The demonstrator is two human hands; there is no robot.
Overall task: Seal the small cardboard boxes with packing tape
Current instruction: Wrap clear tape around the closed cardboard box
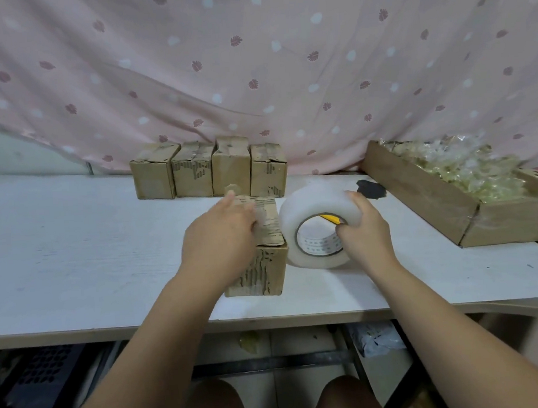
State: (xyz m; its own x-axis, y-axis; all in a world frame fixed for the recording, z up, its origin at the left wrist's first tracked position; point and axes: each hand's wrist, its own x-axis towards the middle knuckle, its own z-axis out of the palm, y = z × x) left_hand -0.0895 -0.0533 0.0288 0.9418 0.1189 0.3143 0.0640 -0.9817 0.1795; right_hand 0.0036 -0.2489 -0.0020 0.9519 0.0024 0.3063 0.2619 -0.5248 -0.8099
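Pressed down on the top flaps of the box (259, 268) with the left hand (222, 235), fingers laid fairly flat, tips blurred. Clamped the right hand (363, 229) on the roll (309, 213), thumb hooked into the core, fingers curled over the outer rim. Stood the roll on edge on the counter (73, 249), between the hands, right against the box's right side. Held the hands apart, one per item. Judged the box light, thin-walled and worn, easily dented at mid-panel; best steadied from above, over the flap seam. Judged the roll dense, rigid at the core, slick on its wound face; best gripped through the core. Noted a row of boxes (208, 173) beyond the hands and a tray (419, 190) beyond the right hand.
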